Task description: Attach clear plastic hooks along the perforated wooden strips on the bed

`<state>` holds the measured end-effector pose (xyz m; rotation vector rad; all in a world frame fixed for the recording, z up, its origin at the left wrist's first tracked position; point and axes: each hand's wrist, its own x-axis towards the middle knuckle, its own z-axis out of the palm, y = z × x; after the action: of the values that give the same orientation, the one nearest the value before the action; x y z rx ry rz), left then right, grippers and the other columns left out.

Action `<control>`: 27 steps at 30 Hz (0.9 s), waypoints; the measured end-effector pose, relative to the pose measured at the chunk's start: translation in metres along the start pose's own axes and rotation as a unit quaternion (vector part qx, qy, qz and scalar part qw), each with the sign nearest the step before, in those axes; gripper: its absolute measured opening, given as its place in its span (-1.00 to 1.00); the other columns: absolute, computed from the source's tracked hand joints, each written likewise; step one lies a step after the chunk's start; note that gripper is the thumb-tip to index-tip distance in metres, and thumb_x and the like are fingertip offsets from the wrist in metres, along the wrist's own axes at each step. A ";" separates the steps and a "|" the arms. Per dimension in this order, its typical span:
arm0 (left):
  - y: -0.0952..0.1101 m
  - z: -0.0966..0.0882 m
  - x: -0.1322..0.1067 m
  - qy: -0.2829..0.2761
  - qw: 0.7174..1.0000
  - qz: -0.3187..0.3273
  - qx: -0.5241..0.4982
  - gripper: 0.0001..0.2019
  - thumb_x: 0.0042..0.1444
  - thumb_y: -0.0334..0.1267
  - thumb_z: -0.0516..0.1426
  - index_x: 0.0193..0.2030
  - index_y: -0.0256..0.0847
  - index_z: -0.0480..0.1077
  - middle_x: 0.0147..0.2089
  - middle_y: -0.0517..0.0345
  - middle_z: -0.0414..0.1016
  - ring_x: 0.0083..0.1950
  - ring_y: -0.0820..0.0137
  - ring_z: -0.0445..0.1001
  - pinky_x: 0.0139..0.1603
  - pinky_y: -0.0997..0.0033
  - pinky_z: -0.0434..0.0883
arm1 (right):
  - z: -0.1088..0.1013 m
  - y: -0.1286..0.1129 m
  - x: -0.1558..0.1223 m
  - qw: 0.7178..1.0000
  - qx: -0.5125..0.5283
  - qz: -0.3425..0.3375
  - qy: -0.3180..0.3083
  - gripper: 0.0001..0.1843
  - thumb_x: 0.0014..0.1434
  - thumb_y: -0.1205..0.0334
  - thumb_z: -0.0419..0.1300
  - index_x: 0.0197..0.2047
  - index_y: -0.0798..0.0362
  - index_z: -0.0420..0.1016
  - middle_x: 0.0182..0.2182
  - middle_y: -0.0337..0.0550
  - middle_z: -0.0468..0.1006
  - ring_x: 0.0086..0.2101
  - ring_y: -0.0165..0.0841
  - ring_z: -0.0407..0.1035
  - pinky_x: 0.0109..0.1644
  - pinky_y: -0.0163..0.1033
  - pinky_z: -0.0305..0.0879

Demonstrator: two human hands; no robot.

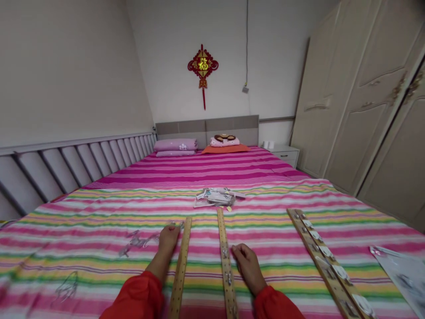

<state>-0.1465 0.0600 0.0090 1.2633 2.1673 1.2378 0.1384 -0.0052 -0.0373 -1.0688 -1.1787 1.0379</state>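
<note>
Two wooden slats lie side by side on the striped bedspread [99,212] in front of me. My left hand [168,239] rests just left of the left slat [181,266], fingers curled toward a small metal clip near its top end. My right hand [248,266] lies beside the middle slat [226,261], fingers bent inward at a metal fitting on it; what they pinch is too small to name. Both sleeves are red.
A third slat [327,261] with several round white fittings lies at the right. A heap of small clear bags [215,197] sits beyond the slats. Loose wire hooks [137,241] lie to the left, a printed sheet [403,274] far right. Wardrobe [365,110] on the right.
</note>
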 end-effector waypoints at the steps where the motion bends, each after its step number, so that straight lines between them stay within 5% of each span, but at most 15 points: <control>1: 0.000 0.001 0.002 0.004 1.000 0.009 0.008 -0.85 -0.16 -0.24 0.10 -0.66 -0.18 0.28 -0.68 0.23 0.29 -0.54 0.36 0.31 -0.50 0.44 0.14 | 0.000 0.001 0.000 1.000 0.001 0.002 -0.001 -0.55 0.02 -0.16 0.18 -0.62 0.00 0.20 -0.69 -0.41 0.09 -0.60 -0.46 -0.02 -0.55 -0.32 -0.07; 12: 0.038 -0.018 0.006 0.069 0.979 0.193 -0.003 -0.81 -0.01 -0.21 0.07 -0.33 -0.22 0.46 -0.31 0.10 0.39 -0.34 0.37 0.36 -0.24 0.38 0.33 | 0.000 0.005 0.003 0.999 0.032 0.035 -0.005 -0.52 -0.02 -0.21 0.20 -0.61 -0.01 0.20 -0.72 -0.44 0.08 -0.66 -0.50 -0.07 -0.61 -0.33 -0.16; 18: 0.077 -0.044 -0.062 0.003 0.916 0.395 -0.066 -0.83 0.11 -0.24 0.08 -0.25 -0.13 0.50 -0.25 0.12 0.35 -0.23 0.39 0.40 -0.40 0.50 0.35 | 0.001 -0.005 0.001 0.996 0.070 0.059 -0.009 -0.52 -0.05 -0.21 0.21 -0.63 -0.01 0.20 -0.81 -0.49 0.05 -0.74 -0.53 -0.10 -0.66 -0.35 -0.22; 23: 0.099 -0.073 -0.116 -0.045 0.835 0.545 -0.061 -0.82 0.16 -0.39 0.06 -0.20 -0.11 0.47 -0.22 0.10 0.38 -0.19 0.42 0.42 -0.25 0.46 0.40 | -0.006 -0.019 0.000 0.991 0.099 0.085 -0.004 -0.53 -0.10 -0.22 0.23 -0.58 0.03 0.29 -0.78 -0.44 0.20 -0.77 -0.57 -0.07 -0.69 -0.38 -0.22; 27: 0.104 -0.090 -0.142 -0.028 0.788 0.614 -0.017 -0.78 0.14 -0.44 0.07 -0.15 -0.11 0.46 -0.27 0.09 0.41 -0.26 0.44 0.42 -0.34 0.51 0.37 | -0.010 -0.043 -0.010 0.988 0.118 0.103 -0.012 -0.54 -0.08 -0.21 0.21 -0.56 0.05 0.32 -0.77 -0.43 0.23 -0.79 -0.58 -0.06 -0.71 -0.40 -0.24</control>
<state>-0.0722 -0.0807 0.1262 2.7919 1.0662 1.5138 0.1499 -0.0239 0.0021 -1.0060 -0.9499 1.3208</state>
